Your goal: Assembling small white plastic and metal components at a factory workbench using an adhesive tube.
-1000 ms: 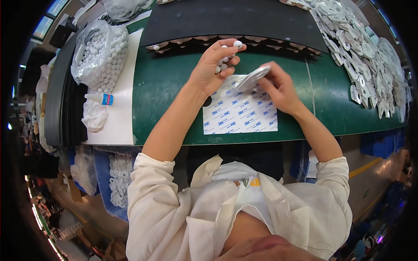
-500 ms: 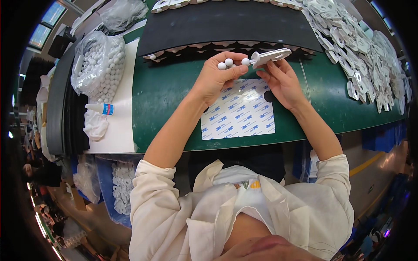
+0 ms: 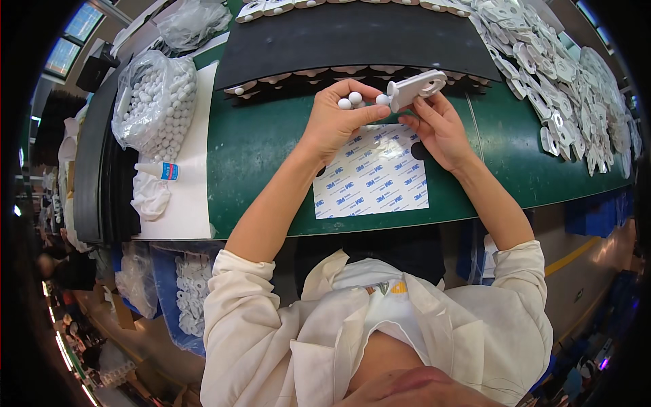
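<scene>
Several white balls [image 3: 345,104] in left hand [image 3: 333,121]: thumb and forefinger pinch one at their tips, others sit within the curled fingers. Right hand [image 3: 441,130] pinches a white looped piece [image 3: 407,91], its flanged end at the pinched ball (contact or slight gap: cannot tell). Both held up near far edge of patterned sheet [image 3: 371,184], over green bench [image 3: 251,149].

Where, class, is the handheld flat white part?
In the head view, the flat white part is right of centre, in the right hand, beside a white ball in the left hand.
</scene>
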Available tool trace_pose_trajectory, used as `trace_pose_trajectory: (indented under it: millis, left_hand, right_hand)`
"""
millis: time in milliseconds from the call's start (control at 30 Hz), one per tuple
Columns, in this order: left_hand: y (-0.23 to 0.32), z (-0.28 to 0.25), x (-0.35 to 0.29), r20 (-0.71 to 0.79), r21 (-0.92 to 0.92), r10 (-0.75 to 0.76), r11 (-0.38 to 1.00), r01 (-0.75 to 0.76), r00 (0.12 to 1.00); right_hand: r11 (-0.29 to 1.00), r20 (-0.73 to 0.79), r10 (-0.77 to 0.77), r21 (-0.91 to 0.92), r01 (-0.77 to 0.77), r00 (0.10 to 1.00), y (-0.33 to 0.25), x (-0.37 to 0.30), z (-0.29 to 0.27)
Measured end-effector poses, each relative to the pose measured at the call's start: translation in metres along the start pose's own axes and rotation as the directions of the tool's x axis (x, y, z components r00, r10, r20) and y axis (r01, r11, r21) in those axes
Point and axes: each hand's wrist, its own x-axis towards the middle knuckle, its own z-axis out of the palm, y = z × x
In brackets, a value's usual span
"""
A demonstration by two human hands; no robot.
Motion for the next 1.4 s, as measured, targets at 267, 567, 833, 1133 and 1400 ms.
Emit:
trace_pose_trajectory:
  millis: [267,567,833,1133,1400]
  left_hand:
    - [-0.003,0.0,-0.002,0.092,0.115,-0.008,0.993,-0.003,0.996]
    - [0.004,-0.001,-0.003,0.188,0.03,-0.038,0.999,0.033,0.981]
    - [-0.001,-0.014,0.006,0.153,-0.227,-0.177,0.951,0.209,0.972]
    - [-0.009,-0.024,0.013,0.25,-0.544,-0.248,0.764,0.348,0.936]
    - [-0.008,-0.021,0.014,0.262,-0.716,-0.278,0.586,0.379,0.924]
  right_hand:
    - [0.991,0.137,0.125,-0.07,-0.117,0.983,-0.001,-0.002,-0.004]
    - [0.956,0.164,-0.098,-0.258,0.139,0.981,-0.006,-0.006,-0.002]
    - [0.607,0.247,-0.478,-0.6,0.521,0.843,-0.054,0.058,0.055]
    - [0.587,0.223,-0.185,-0.756,0.29,0.957,0.016,0.22,0.125]
    - [0.627,0.032,-0.135,-0.772,0.111,0.99,0.029,0.249,0.143]
